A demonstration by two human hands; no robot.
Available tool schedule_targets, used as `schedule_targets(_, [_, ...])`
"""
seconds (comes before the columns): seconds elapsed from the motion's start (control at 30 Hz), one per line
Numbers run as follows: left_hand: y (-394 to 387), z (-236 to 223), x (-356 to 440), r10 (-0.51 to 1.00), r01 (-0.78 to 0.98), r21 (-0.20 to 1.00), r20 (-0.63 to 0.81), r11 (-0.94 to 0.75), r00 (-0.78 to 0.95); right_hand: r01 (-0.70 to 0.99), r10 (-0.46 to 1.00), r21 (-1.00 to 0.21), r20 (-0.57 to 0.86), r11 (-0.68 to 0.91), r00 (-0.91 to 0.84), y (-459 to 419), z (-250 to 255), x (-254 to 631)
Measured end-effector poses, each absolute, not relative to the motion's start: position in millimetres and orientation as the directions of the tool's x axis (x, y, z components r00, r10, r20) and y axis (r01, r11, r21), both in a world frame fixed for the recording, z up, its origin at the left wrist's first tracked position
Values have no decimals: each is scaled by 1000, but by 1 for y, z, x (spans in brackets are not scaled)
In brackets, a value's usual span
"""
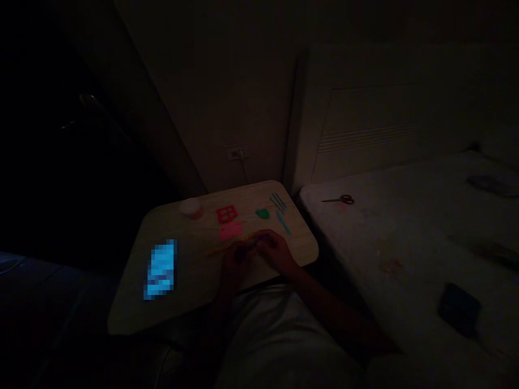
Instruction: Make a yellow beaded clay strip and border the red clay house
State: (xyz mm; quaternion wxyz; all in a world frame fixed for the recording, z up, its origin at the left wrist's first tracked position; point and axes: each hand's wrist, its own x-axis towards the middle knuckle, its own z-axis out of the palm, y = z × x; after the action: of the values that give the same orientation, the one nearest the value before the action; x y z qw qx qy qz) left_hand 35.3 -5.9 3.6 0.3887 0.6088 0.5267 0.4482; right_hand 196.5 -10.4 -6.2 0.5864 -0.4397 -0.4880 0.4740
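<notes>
In the dim head view, my left hand (pixel 235 260) and my right hand (pixel 274 249) come together over the near side of the small table (pixel 190 292). Their fingers are curled around a small dark purplish piece (pixel 252 246), whose kind I cannot make out. A thin yellowish strip (pixel 219 252) lies just left of my fingers. Beyond the hands are a flat pink piece (pixel 231 231) and a red window-shaped frame (pixel 226 214). To the right of these lie a green piece (pixel 263 214), a blue knife-like tool (pixel 284 222) and several thin sticks (pixel 278 203).
A pale round tub (pixel 191 207) stands at the table's back left. On the left side glows a pixelated blue screen (pixel 161 270). A bed (pixel 365 232) is at the right, with scissors (pixel 344 200) and a dark boxy object (pixel 459 309) on it. Behind is a wall socket (pixel 238 153).
</notes>
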Motion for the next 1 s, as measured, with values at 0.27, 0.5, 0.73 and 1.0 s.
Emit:
schedule_targets(0.27, [-7,3,36,986,266,950,148,-162,73,-42,984,-985,165,168,62,-11,-5,194])
schedule_targets(0.5, [-8,13,33,995,224,970,103,-97,-17,-310,961,-929,129,203,243,-6,-8,193])
schedule_targets(0.73, [-7,10,35,993,227,967,116,-112,-4,-242,995,-968,44,64,89,-11,4,193])
schedule_targets(1.0, [-8,12,35,994,233,966,112,-113,19,-102,994,-995,-14,-3,109,-14,3,196])
